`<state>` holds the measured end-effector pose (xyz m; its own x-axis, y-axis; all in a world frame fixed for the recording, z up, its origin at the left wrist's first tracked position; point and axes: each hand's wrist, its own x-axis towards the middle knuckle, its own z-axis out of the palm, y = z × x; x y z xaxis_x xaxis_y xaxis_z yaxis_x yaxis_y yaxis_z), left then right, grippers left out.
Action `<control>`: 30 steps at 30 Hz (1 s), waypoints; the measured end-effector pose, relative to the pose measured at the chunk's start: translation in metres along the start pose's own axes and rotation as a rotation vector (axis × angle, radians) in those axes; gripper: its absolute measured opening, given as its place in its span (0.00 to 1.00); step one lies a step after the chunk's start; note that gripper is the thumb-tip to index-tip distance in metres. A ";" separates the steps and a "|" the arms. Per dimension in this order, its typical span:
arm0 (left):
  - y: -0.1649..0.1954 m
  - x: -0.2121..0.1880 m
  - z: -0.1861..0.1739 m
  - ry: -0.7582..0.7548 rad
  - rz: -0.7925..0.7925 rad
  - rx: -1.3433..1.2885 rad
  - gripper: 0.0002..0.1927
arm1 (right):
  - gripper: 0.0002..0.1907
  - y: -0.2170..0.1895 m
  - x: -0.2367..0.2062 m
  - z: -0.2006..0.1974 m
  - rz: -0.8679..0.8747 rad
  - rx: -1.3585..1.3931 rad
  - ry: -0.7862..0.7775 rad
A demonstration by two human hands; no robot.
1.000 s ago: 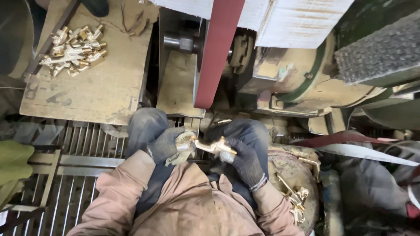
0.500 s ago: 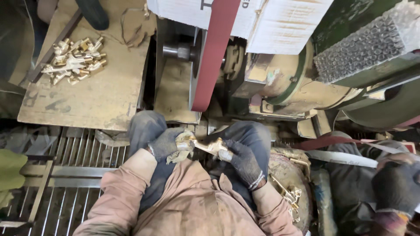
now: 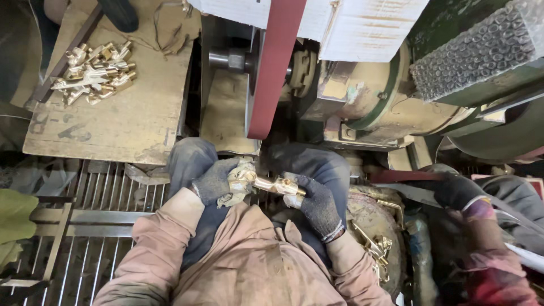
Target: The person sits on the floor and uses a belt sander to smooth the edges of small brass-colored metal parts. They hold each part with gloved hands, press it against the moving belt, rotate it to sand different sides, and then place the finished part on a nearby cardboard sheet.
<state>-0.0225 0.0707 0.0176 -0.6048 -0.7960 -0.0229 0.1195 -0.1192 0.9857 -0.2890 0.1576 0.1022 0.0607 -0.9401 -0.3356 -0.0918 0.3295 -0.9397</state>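
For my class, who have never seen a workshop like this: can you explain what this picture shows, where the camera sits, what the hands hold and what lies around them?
The camera is worn on a seated person's head and looks straight down at their lap. Both hands wear dark knit gloves. The left hand and the right hand grip the two ends of one brass-coloured metal fitting between them. Just ahead stands a machine with a red-brown belt running up and down beside a dusty motor housing. To the left, a worn wooden board carries a pile of similar brass fittings. More brass parts lie in a container by the right knee. At the right edge, another person's gloved hand is at work; it does not belong to the wearer.
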 end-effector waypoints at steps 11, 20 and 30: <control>-0.016 -0.011 -0.001 0.083 -0.177 -0.500 0.21 | 0.29 0.009 0.020 0.000 -0.245 -0.192 -0.036; -0.017 -0.012 -0.001 0.142 -0.067 0.037 0.23 | 0.27 0.011 0.042 -0.011 -0.267 -0.260 -0.057; -0.004 0.030 -0.017 0.215 0.064 0.332 0.21 | 0.27 0.032 0.102 -0.027 -0.220 -0.019 -0.129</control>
<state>-0.0280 0.0375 0.0106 -0.4216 -0.9059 0.0401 -0.1307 0.1045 0.9859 -0.3124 0.0700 0.0398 0.2071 -0.9696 -0.1300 -0.0805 0.1156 -0.9900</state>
